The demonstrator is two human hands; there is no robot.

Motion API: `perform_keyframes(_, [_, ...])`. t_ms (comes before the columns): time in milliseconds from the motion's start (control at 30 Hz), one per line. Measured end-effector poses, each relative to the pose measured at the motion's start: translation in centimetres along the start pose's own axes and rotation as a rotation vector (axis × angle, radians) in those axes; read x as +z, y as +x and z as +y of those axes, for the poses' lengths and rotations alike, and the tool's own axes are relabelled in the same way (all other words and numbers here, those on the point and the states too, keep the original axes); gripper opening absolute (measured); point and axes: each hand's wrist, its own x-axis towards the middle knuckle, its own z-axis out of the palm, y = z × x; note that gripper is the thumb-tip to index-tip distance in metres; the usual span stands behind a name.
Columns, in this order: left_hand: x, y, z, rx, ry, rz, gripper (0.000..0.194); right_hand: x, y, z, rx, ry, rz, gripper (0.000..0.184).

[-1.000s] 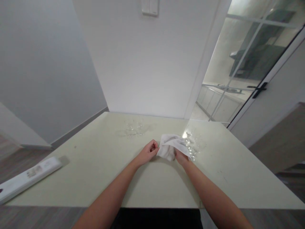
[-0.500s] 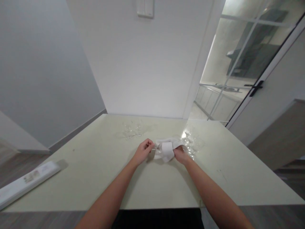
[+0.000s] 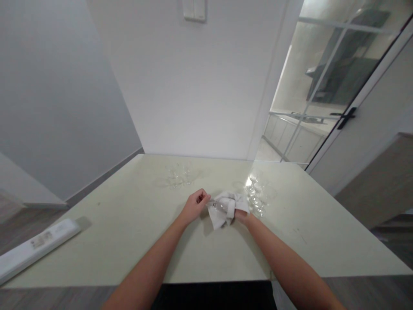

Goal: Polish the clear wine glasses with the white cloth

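Note:
Above the middle of the table, my left hand is closed in a pinch on the thin end of a clear stemmed glass, which lies sideways. A white cloth wraps around the glass's wider part and hangs in loose folds below it. My right hand is closed on the cloth from the right, its fingers mostly hidden by the folds. Just beyond that hand stand several clear glasses in a cluster. More clear glasses stand farther back on the left.
The pale table meets a white wall at its far edge. A long white box lies at the table's left end. To the right is a glass-paned door with a black handle.
The cloth has shifted around the glass: its folds now fan out, a corner hangs lower, and more clear glass shows. My right hand has turned and dropped slightly; my left hand stays nearly in place.

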Motion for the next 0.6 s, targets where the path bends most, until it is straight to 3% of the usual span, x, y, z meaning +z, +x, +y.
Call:
perform_keyframes(167, [0.2,0.6,-0.7,-0.109,-0.174,0.117,0.039,0.0,0.3,-0.2,0.022,0.302,0.201,0.033])
perform_keyframes(233, [0.6,0.4,-0.7,-0.126,-0.22,0.054,0.038,0.0,0.3,-0.4,0.022,0.352,0.158,0.04])
perform_keyframes(433, [1.6,-1.1,0.8,-0.099,-0.267,-0.368,0.036,0.2,0.0,-0.6,0.073,0.306,0.171,0.04])
perform_keyframes(533, [1.1,-1.0,1.3,0.0,-0.151,-0.401,0.036,-0.2,0.1,0.0,0.048,0.251,0.213,0.042])
perform_keyframes(600, [0.6,-0.7,1.0,0.064,-0.053,-0.296,0.038,-0.4,0.1,0.5,0.074,0.163,0.279,0.043])
